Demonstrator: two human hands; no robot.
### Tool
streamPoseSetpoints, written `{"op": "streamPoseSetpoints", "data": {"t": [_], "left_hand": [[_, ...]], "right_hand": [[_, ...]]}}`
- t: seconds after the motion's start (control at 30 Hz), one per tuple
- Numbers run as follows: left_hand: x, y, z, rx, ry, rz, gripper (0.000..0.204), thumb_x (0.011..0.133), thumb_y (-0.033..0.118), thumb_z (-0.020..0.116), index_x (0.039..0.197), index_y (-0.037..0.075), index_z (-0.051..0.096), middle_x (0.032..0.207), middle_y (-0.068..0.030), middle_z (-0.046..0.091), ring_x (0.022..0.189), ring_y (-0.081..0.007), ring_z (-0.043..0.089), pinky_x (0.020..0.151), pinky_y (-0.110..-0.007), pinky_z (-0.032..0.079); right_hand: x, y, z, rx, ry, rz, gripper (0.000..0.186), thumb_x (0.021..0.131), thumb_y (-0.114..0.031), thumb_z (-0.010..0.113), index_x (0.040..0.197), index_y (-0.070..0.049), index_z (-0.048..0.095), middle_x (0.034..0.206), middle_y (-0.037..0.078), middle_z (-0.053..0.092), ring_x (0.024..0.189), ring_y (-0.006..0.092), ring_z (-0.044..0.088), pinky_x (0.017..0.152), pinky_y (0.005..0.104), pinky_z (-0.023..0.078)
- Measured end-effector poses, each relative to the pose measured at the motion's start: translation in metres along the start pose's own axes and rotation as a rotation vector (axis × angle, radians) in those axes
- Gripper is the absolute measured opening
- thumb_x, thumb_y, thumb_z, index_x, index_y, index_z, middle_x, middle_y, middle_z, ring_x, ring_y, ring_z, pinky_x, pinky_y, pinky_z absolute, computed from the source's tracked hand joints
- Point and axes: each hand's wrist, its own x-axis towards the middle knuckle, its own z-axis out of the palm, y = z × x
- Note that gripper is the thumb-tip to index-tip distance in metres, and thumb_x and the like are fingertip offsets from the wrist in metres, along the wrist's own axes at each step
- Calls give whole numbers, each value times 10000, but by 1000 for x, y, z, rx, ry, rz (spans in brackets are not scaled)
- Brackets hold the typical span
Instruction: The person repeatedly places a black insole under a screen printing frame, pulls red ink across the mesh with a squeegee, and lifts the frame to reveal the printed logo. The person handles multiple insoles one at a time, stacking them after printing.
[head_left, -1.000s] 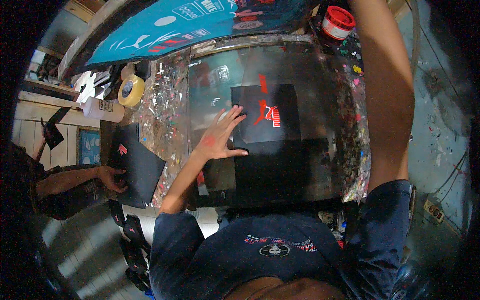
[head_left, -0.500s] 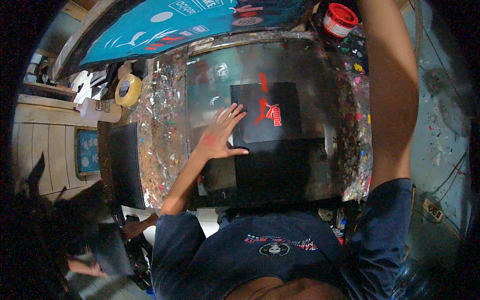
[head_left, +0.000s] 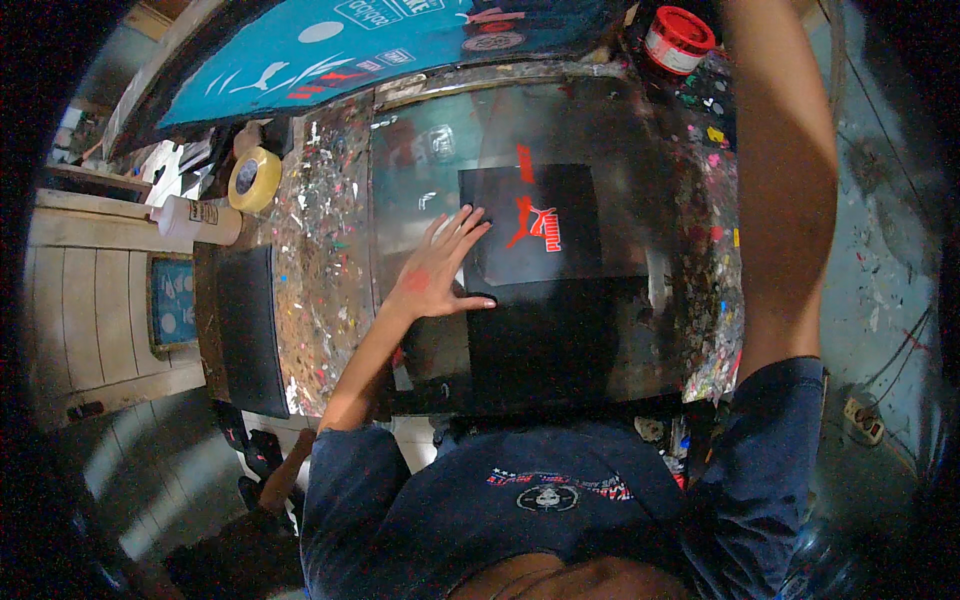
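Note:
My left hand (head_left: 435, 275) lies with fingers spread at the left edge of a flat black sheet (head_left: 485, 245). A red print (head_left: 545, 230) shows on the sheet, with another red mark above it. Below adjoins a darker black area (head_left: 550, 345); I cannot tell whether it is a separate piece. All this lies on a smooth, stained printing board (head_left: 410, 160). My right arm (head_left: 785, 200) stretches up past the top edge, its hand out of the picture. At the top, a blue-green printing screen (head_left: 235, 85) stands tilted up in its frame.
A red-lidded tub (head_left: 680, 40) stands at the back right. On the left are a yellowish tape roll (head_left: 254, 180), a pale bottle (head_left: 200, 220) and a dark panel (head_left: 247, 330). A wall socket (head_left: 863, 420) is at right. Another person's arm (head_left: 285, 475) shows lower left.
At the lower left, the other person's hand and the dark sheet by it have gone from sight, uncovering floor. My left hand and the printed sheet have stayed practically where they were.

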Motion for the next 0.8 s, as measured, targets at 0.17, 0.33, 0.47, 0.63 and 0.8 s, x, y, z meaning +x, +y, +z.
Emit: {"op": "streamPoseSetpoints", "data": {"t": [0.17,0.33,0.47,0.63,0.8], "left_hand": [[1,6,-6,46,87,16,1011,846,665,701,1566,38,368,1641,-206,334,1537,-358,286,1236,-529,232],[58,64,5,-312,359,-121,840,907,447,734,1560,33,404,1495,-239,527,1387,-376,498,1145,-503,336],[103,131,-20,-758,374,125,830,877,344,761,1557,22,413,1447,-276,556,1362,-396,518,1154,-506,347],[15,157,-130,233,966,-341,978,799,490,796,1571,36,400,1636,-288,289,1542,-467,188,1216,-618,98],[-62,107,-73,73,483,-240,744,784,332,878,1381,22,559,1059,-129,650,973,-307,597,943,-455,407]], "right_hand": [[2,7,1,31,5,-18,877,592,-628,901,1072,88,742,1030,247,753,932,348,730,864,396,559],[6,9,8,-75,88,-30,978,559,-672,884,1124,107,711,1112,290,727,986,373,719,892,415,560],[-29,-10,-2,-60,20,26,955,569,-633,878,1148,103,692,1127,299,713,1003,390,709,898,425,562],[-170,-70,76,-83,160,13,671,712,-430,889,1197,-31,653,1129,163,690,1049,322,685,907,426,552],[-283,-120,178,-84,166,-51,410,763,-344,733,982,-26,596,948,134,610,855,310,601,768,398,515]]}}
